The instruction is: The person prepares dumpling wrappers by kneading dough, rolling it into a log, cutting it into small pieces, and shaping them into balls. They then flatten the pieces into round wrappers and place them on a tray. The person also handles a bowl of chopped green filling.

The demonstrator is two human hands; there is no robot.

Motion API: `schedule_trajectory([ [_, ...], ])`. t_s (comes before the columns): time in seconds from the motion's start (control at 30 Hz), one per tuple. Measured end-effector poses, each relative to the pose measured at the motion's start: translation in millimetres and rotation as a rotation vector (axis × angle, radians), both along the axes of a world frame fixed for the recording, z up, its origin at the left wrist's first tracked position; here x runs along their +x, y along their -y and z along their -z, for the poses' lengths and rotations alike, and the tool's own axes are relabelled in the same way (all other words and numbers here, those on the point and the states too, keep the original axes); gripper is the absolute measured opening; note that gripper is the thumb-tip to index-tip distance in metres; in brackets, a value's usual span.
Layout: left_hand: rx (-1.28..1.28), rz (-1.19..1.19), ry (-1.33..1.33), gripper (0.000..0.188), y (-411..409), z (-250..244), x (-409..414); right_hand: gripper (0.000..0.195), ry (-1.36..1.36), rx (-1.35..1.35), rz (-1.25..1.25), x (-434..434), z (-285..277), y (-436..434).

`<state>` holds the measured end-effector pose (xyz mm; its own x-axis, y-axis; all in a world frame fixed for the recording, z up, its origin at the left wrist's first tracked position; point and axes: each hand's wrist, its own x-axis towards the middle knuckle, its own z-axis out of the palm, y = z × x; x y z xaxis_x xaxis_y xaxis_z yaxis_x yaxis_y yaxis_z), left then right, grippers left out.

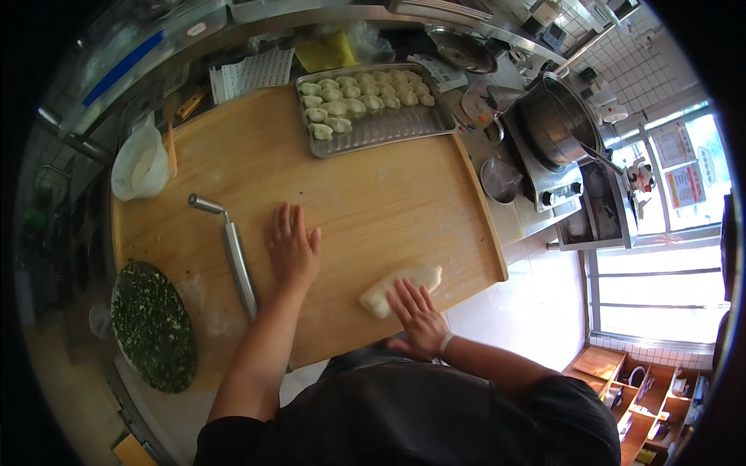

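Note:
My left hand (294,253) lies flat on the wooden board (349,209), palm down, fingers slightly apart, holding nothing. Just left of it is a metal rolling pin (238,265) with a cranked steel handle. Near the board's front edge, my right hand (415,317) rests its fingers on a thick roll of pale dough (384,291) without gripping it; the palm is beside the dough. A metal tray (402,129) at the back of the board holds several rows of filled dumplings (355,105).
An oval heap of chopped green filling (154,326) stands at the left, with a white bowl (141,166) and a wooden utensil (171,145) behind it. Beyond the board's raised right edge are a small metal container (501,180) and a large steel pot (553,125) on a cooker (553,195).

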<state>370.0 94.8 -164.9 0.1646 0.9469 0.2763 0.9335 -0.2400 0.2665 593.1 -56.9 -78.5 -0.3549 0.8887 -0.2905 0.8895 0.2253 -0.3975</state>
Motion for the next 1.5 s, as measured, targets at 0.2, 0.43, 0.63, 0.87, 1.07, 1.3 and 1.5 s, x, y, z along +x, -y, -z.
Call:
schedule_trajectory([
  [0.2, -0.011, -0.030, -0.031, 0.049, 2, -1, 2, 0.075, 0.090, 0.281, 0.080, -29, 102, -153],
  [0.43, 0.072, -0.024, 0.071, 0.041, 7, 1, -1, 0.068, -0.031, 0.342, -0.117, -13, 0, -87],
  [0.63, 0.073, -0.030, 0.059, 0.039, 4, 4, -1, 0.091, 0.098, 0.265, -0.061, -15, 34, -44],
  [0.87, 0.097, -0.032, 0.124, 0.035, 8, 5, -4, 0.066, 0.160, 0.460, 0.016, -59, 82, -187],
  [1.07, 0.122, 0.003, 0.194, 0.033, 7, 4, -5, 0.090, 0.038, 0.177, -0.217, -3, 0, -16],
  [1.3, 0.126, -0.024, 0.356, 0.033, 3, 11, -9, 0.080, 0.063, 0.298, 0.022, -63, 92, -115],
  [1.5, 0.136, 0.075, 0.565, 0.044, 28, -26, 19, 0.066, 0.136, 0.414, 0.031, -71, 54, -156],
])
